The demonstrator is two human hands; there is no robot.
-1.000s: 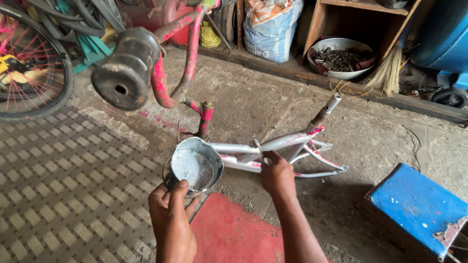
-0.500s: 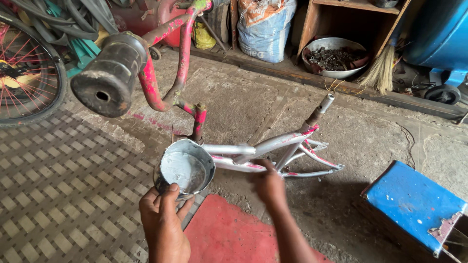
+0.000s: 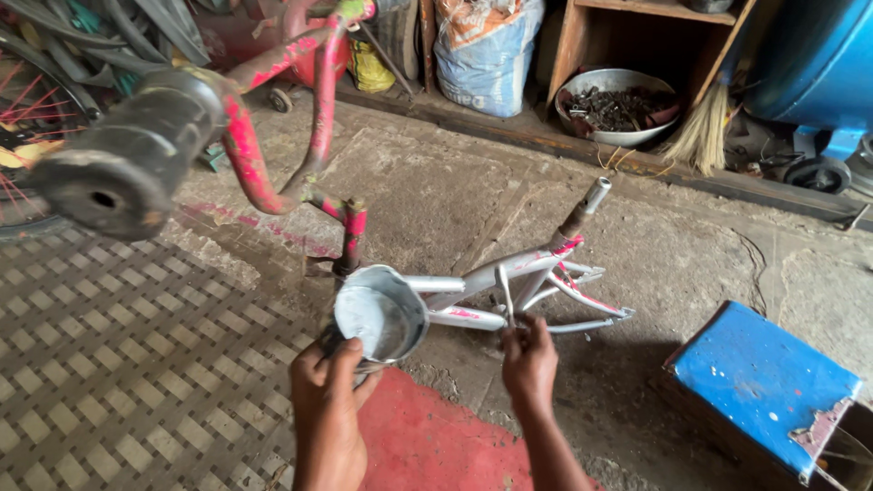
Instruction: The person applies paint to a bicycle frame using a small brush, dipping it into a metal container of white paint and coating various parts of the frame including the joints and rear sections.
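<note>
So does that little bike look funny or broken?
Yes. The small bike frame lies on the concrete floor with no wheels or seat, and its silver coat is patchy, with pink showing through. The left hand holds a dented can of silver paint; the right hand works at the frame.

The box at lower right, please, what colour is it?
Blue box, with chipped, worn edges; the head view shows it.
</note>
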